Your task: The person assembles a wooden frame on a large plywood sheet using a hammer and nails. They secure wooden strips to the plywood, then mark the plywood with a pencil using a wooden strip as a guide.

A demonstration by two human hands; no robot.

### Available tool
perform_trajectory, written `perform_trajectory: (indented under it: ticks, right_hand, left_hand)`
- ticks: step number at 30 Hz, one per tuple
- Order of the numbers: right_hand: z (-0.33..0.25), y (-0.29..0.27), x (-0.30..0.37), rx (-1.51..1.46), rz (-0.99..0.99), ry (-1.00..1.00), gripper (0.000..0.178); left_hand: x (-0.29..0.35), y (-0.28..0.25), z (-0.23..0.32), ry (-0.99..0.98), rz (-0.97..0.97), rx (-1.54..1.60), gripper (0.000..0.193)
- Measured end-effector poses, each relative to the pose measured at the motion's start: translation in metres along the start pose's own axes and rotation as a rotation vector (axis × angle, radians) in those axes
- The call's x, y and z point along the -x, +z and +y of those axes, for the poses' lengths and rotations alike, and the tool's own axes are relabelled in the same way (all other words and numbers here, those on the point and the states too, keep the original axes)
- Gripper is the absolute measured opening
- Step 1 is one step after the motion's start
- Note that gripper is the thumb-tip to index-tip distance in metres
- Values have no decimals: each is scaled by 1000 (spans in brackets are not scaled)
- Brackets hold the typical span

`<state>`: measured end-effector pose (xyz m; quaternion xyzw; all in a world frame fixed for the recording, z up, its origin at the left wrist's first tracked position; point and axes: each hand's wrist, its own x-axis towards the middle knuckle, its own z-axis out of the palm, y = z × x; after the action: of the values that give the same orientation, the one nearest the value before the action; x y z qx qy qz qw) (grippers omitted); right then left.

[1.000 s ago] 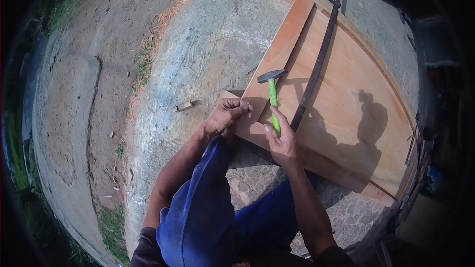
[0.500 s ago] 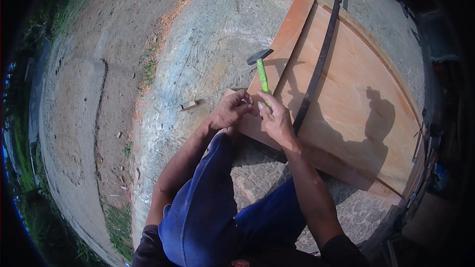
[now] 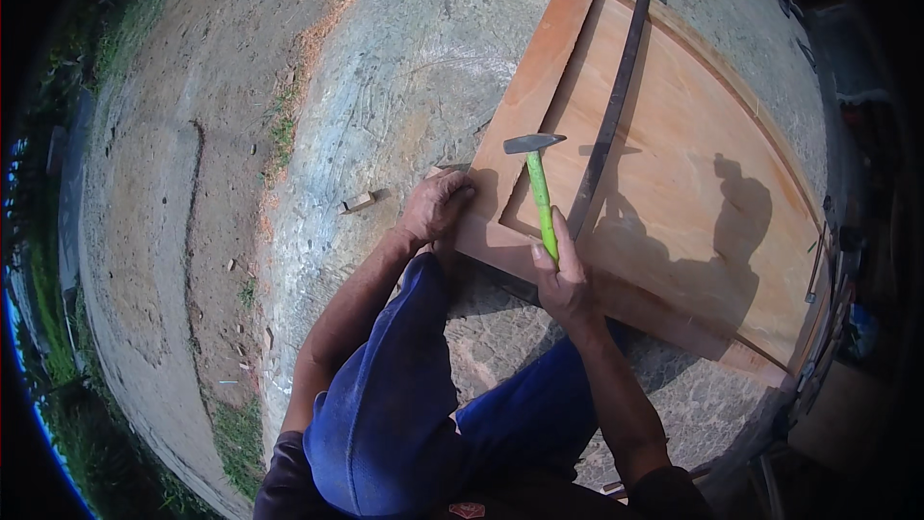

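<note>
My right hand point(image 3: 568, 287) is wrapped round the lower green handle of a hammer point(image 3: 541, 195). Its dark metal head points away from me, above the panel. My left hand point(image 3: 433, 207) rests at the near left corner of a wooden panel point(image 3: 674, 193) with its fingers curled closed; whatever they pinch is hidden. Beside that hand, a flat reddish board point(image 3: 544, 67) runs along the panel's left edge. A long dark metal bar clamp point(image 3: 616, 101) spans the panel lengthwise, just beyond the hammer.
A small wood block point(image 3: 358, 202) lies on the concrete point(image 3: 385, 96) left of the panel. Wood shavings point(image 3: 306, 58) and tufts of grass line the concrete's edge beside bare dirt point(image 3: 144, 202). My blue-trousered knee point(image 3: 390, 385) rises close to the near corner.
My right hand has drawn back toward me and right, away from my left hand, bringing the hammer over the panel. The left hand has shifted slightly left, its fingers more curled.
</note>
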<state>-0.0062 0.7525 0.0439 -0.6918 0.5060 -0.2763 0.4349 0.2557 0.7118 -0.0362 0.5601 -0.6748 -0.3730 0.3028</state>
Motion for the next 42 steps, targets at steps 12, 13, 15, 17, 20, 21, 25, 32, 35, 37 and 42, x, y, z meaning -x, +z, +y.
perform_trajectory:
  ticks: [12, 13, 15, 17, 20, 21, 25, 32, 35, 37, 42]
  right_hand:
    - [-19, -19, -6, 170, -224, 48, 52]
    - [-23, -22, -7, 208, -265, 82, 53]
    - [-25, -24, -7, 193, -267, 98, 53]
    - [-27, -25, -7, 185, -287, 111, 53]
    - [-30, -27, -13, 138, -314, 119, 53]
    - [-31, -28, -14, 88, -308, 118, 53]
    - [-35, -28, -19, 107, -296, 147, 56]
    - [-45, -40, -37, 223, -343, 197, 57]
    - [-63, -43, -37, 144, -221, 249, 58]
    - [-37, -37, -30, 215, -315, 118, 58]
    - [-59, -46, -41, 212, -367, 293, 55]
  left_hand:
    - [0, 5, -9, 88, 33, -29, 14]
    - [0, 5, -8, 74, 36, -9, 14]
    - [-4, 2, -8, 96, 12, 6, 13]
    - [-5, 0, -10, 105, -15, 17, 14]
    - [-7, -2, -11, 93, -58, 19, 14]
    - [-7, -2, -10, 77, -69, 15, 14]
    - [-8, -2, -13, 115, -54, 31, 14]
    - [-4, -1, -10, 40, -28, 60, 13]
    - [-8, -4, -11, 42, -66, -17, 13]
    - [-10, -3, -7, 46, -79, -38, 14]
    - [-4, -6, -11, -109, -69, 158, 14]
